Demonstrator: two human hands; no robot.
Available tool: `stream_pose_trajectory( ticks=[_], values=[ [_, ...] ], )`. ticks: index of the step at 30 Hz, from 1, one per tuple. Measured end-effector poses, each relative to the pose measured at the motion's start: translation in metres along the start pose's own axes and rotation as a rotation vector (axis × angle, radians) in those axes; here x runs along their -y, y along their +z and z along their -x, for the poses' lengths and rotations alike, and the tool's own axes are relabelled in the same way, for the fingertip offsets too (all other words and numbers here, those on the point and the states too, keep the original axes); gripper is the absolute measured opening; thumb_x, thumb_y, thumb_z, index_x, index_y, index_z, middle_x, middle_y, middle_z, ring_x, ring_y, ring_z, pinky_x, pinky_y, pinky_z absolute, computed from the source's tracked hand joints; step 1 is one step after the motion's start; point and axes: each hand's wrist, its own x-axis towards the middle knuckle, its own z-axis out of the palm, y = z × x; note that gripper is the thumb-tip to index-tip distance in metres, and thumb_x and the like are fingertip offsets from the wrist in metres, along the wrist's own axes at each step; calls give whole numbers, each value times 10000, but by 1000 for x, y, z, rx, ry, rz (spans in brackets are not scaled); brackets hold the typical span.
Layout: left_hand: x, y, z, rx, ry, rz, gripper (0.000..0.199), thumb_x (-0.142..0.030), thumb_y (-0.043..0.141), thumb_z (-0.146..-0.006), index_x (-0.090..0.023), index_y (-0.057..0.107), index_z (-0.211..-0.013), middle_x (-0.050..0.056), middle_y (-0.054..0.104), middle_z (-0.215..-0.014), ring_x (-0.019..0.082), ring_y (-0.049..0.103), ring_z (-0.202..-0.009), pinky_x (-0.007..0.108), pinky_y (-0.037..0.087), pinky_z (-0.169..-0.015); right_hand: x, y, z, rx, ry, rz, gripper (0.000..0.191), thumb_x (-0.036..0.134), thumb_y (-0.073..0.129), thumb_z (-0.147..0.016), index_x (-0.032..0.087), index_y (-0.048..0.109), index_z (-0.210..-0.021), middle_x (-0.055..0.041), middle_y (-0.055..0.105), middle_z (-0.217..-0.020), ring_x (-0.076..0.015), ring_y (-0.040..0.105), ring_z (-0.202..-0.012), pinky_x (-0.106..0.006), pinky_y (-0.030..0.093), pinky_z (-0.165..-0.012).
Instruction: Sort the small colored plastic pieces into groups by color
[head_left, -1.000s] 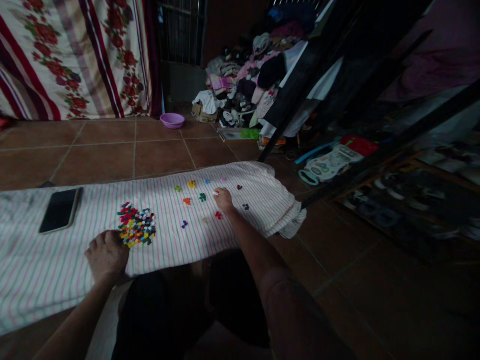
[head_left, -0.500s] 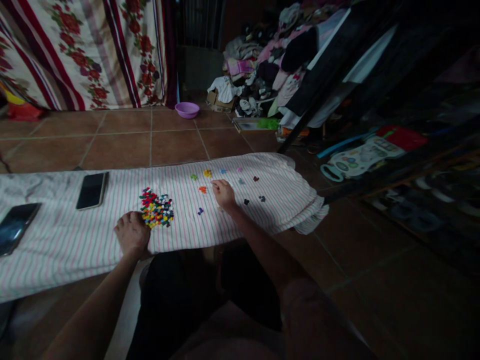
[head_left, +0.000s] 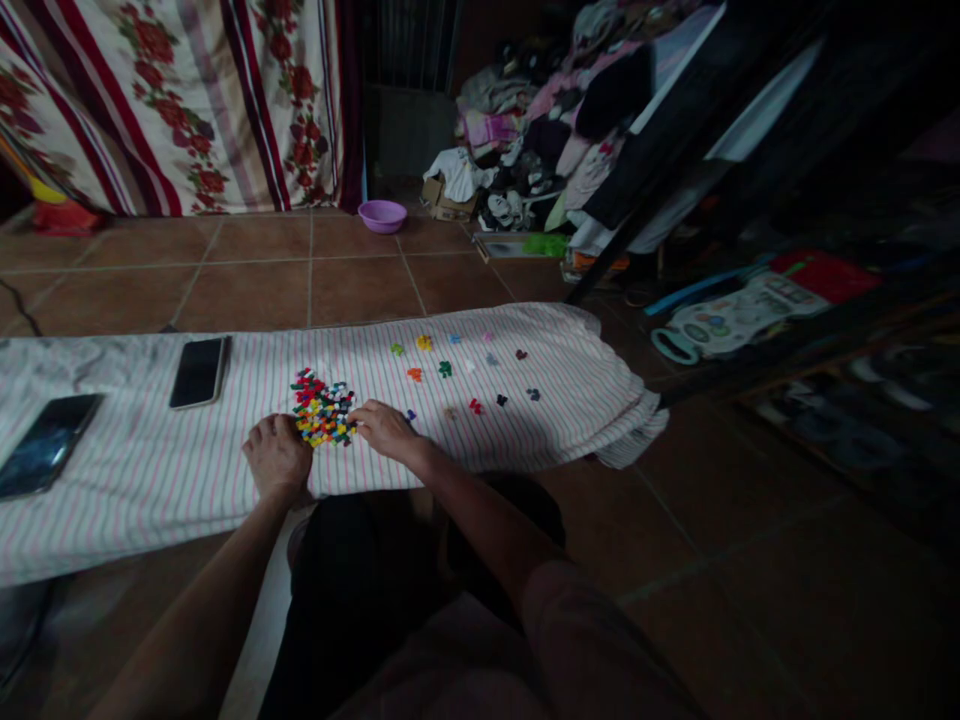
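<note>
my right hand (head_left: 384, 428) is meeting the right edge of the mixed pile of small coloured pieces (head_left: 322, 410), thumb and fingers bunching as if for a pinch; i cannot tell whether a piece is sitting between the tips. my left hand (head_left: 279, 452) is resting back-up on the striped cloth (head_left: 187, 470), touching the pile's lower left side, and i cannot tell whether anything is lying under its curling fingers.

for a clean pick, i am favouring a light pinch on one border piece, since pressing down would likely scatter its neighbours; the left hand is serving, i judge, as a low wall.

to the right, single-colour groups are lying apart, among them a yellow cluster (head_left: 424, 342), an orange cluster (head_left: 414, 374), a dark green cluster (head_left: 445, 369) and a red cluster (head_left: 476, 407). the pieces are looking like stubby, hard plastic, too small for exact shapes. the cloth is looking soft, bunching into folds at its right end. left of the pile, a smooth, flat smartphone (head_left: 199, 373) is lying dark-screened.
</note>
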Motion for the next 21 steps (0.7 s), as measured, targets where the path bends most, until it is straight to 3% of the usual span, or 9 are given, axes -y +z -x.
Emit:
stream_pose_trajectory(
  ticks=[14, 21],
  values=[
    [-5, -9, 1, 48, -22, 24, 319, -234, 389, -833, -144, 546, -1096, 155, 558, -1135, 309, 469, -1078, 434, 344, -879, 1, 11, 4, -98, 24, -16, 197, 102, 517, -865, 204, 623, -996, -43, 626, -1021, -160, 558, -1025, -290, 416, -956],
    [-5, -11, 2, 47, -16, 18, 335, -261, 374, -847, -141, 546, -1109, 164, 552, -1136, 317, 466, -1092, 441, 345, -883, 2, 6, 5, -130, 129, -106, 188, 119, 530, -833, 229, 586, -974, -6, 664, -968, -155, 606, -926, -269, 460, -848]
  ],
)
